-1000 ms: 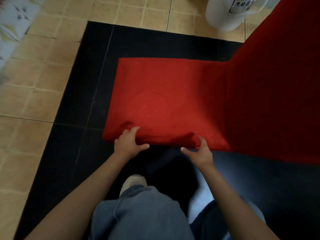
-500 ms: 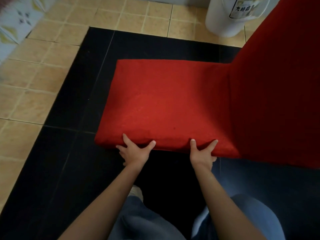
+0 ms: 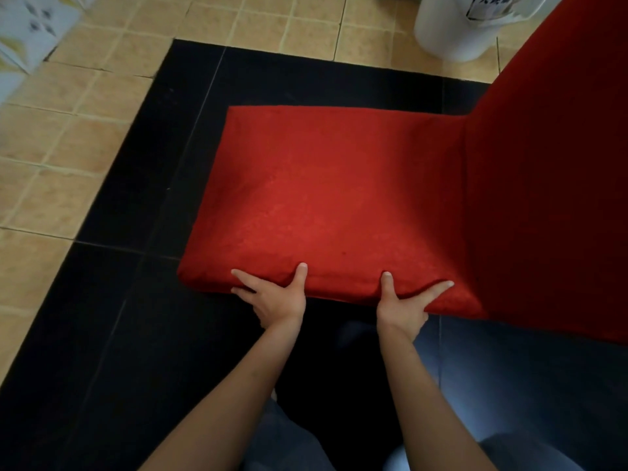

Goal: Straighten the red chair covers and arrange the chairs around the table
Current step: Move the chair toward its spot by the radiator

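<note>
- Head view: left hand (image 3: 277, 300) lies spread on the near edge of the seat (image 3: 326, 205), thumb on top, fingers straight along the side of the cover (image 3: 339, 283); it presses and does not clench.
- Right hand (image 3: 402, 309) rests just right of it on the same edge, thumb up on the seat, forefinger stretched right along the cover, also flat and unclenched.
- Chair sits on dark floor tiles (image 3: 142, 300), centre to right.
- Backrest (image 3: 550, 185) rises at the right; the seat front points left, its long axis running left to right.
- White bucket (image 3: 455, 25) stands far right on tan tiles (image 3: 68, 137).
</note>
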The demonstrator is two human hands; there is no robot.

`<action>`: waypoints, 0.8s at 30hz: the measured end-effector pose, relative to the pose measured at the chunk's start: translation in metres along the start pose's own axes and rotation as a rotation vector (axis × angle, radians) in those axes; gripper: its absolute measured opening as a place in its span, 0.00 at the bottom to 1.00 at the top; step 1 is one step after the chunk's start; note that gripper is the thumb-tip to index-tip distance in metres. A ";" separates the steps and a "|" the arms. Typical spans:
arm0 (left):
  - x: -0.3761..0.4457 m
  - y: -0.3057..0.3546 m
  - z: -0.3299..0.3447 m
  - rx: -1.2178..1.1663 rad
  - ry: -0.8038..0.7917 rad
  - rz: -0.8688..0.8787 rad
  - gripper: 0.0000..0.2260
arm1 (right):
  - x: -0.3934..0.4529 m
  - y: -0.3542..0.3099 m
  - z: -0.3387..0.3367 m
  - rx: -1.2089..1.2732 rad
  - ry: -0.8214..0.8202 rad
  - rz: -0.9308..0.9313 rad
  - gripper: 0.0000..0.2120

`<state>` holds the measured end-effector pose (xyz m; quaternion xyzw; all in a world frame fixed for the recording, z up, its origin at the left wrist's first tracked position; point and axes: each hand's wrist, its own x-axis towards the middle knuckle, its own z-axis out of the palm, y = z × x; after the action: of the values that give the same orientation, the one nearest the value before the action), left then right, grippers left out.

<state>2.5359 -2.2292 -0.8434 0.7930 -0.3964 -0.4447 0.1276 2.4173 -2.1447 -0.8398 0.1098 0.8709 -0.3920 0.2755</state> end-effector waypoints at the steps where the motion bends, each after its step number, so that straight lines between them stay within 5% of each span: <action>1: 0.000 0.001 0.002 -0.023 -0.005 -0.019 0.57 | 0.000 -0.002 0.001 0.023 0.008 0.020 0.52; 7: 0.002 0.003 0.014 -0.275 -0.017 -0.077 0.58 | 0.003 -0.006 0.007 0.150 0.092 0.080 0.60; 15: 0.007 -0.003 0.019 -0.536 -0.041 -0.101 0.57 | 0.010 0.000 0.014 0.290 0.099 0.085 0.58; 24: 0.008 -0.003 0.018 -0.512 -0.018 -0.122 0.56 | 0.014 0.002 0.016 0.360 0.092 0.057 0.56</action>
<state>2.5250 -2.2303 -0.8600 0.7532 -0.2235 -0.5445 0.2935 2.4126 -2.1561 -0.8578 0.1997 0.7949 -0.5279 0.2226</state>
